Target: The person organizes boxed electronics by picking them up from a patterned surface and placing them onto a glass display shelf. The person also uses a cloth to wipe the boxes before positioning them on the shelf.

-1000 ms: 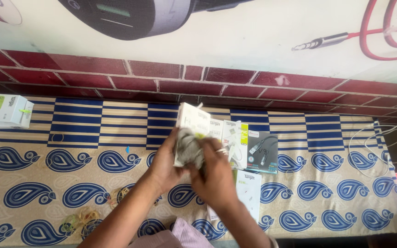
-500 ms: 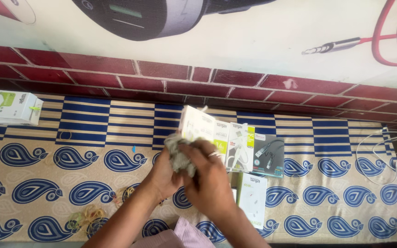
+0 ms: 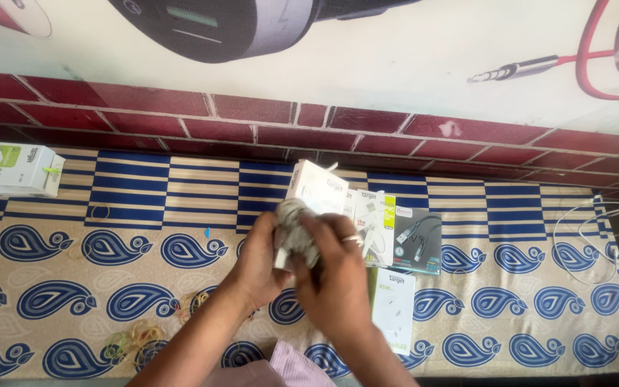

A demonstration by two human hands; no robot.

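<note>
— While you hold both hands together over the middle of the mat [image 3: 59,287], where is the cable?
— Your left hand [image 3: 261,261] cups the coiled white cable [image 3: 296,233] from the left, fingers curled round it. Your right hand [image 3: 338,276] closes over it from the right and front, fingers pressed on the coil, a ring showing on one. So the cable sits between your two palms, raised off the mat.
— What lies behind it?
— A white box [image 3: 320,190] stands tilted just beyond your fingers. Beside it, toward the mat's right edge, lie two cable packs, one white [image 3: 374,215], one dark [image 3: 418,240]. A flat white pack [image 3: 393,308] lies just right of your right wrist.
— And elsewhere?
— Another white box [image 3: 12,168] rests at the far left corner; rubber bands [image 3: 137,337] are strewn near the front edge; loose white wires [image 3: 596,236] lie at the right edge.
</note>
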